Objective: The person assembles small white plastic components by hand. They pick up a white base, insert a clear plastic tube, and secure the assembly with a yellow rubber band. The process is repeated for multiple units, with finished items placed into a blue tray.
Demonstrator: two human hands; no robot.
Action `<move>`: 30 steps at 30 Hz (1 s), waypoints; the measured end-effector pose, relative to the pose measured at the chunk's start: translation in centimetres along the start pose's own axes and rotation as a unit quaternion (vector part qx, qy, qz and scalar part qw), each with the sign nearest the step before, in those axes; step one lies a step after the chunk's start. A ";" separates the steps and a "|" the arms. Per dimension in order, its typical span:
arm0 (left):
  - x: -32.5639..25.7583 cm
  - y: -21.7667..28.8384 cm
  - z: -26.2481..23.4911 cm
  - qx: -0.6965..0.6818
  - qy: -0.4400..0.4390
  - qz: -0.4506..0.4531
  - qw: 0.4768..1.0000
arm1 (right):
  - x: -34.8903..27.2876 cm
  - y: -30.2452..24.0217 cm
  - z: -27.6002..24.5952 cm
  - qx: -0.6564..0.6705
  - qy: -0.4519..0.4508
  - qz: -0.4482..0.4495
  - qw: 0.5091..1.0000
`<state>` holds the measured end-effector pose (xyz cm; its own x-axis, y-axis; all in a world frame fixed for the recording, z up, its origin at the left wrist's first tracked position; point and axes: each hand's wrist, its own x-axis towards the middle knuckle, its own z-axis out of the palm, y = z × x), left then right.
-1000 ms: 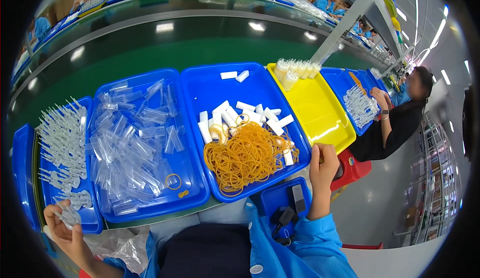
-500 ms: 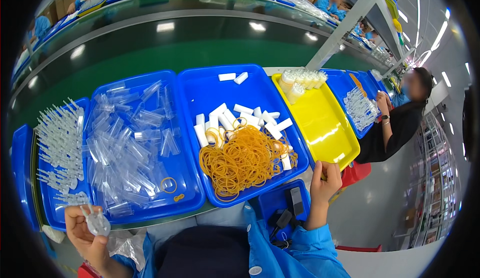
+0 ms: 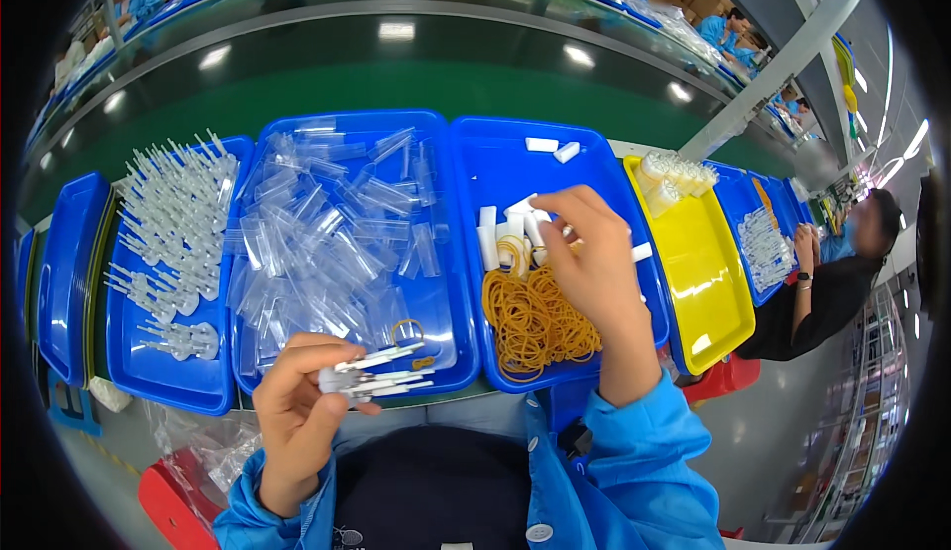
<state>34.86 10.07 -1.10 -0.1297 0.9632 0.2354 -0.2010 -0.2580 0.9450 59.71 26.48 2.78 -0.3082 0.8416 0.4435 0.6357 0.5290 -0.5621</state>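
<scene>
My left hand (image 3: 295, 406) grips a white plastic part with several thin prongs (image 3: 342, 382) in front of the tray of clear tubes. Its prongs point to the right. My right hand (image 3: 599, 268) reaches over the blue tray (image 3: 495, 171) that holds short white cylinders (image 3: 543, 144) and a heap of tan rubber bands (image 3: 530, 327). The thumb and index finger are bent and apart, close to the white cylinders. Part of the rubber band heap is hidden behind this hand.
A blue tray (image 3: 458, 377) of clear plastic tubes (image 3: 317, 233) stands in the middle left. Further left, more pronged parts (image 3: 178, 213) fill another tray. A yellow tray (image 3: 708, 287) with pale bottles (image 3: 674, 181) is at right. Beyond runs a green belt (image 3: 396, 84); a co-worker (image 3: 842, 273) sits right.
My right hand has moved from the yellow tray's near corner to over the white cylinders. My left hand has moved right with the pronged part, whose prongs turned sideways. The view has shifted left.
</scene>
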 end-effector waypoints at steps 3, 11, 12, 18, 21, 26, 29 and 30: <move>0.4 -0.3 -0.5 0.051 -0.037 0.026 0.998 | 1.2 2.4 3.0 -0.120 -0.038 0.014 0.992; 0.6 -0.4 0.0 0.006 -0.016 -0.017 1.000 | 1.7 2.4 3.8 -0.148 -0.110 0.096 0.978; 0.6 -0.3 0.2 -0.007 -0.004 -0.031 0.999 | 1.7 2.5 3.7 -0.146 -0.115 0.112 0.976; 0.4 -1.0 0.1 0.033 -0.011 0.007 0.999 | 0.0 1.9 0.9 0.149 0.069 0.091 0.982; 0.5 -1.2 0.2 0.064 -0.019 0.025 0.997 | -2.1 1.6 -0.2 0.193 0.100 0.100 0.971; 0.9 -1.3 0.5 0.127 -0.040 0.030 0.991 | -5.3 2.5 -0.5 0.126 0.129 0.025 0.983; 0.9 -1.8 1.2 0.104 -0.025 0.033 0.994 | -5.6 1.7 -1.0 0.108 0.184 0.020 0.977; 0.9 -1.8 1.5 0.100 -0.019 0.030 0.994 | -5.6 1.3 -1.1 0.108 0.198 0.024 0.974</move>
<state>36.51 11.53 -2.24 -0.0990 0.9497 0.2971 0.0027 -0.2983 0.9545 63.02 22.30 0.35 0.0427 0.7800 0.6243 0.4649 0.5375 -0.7035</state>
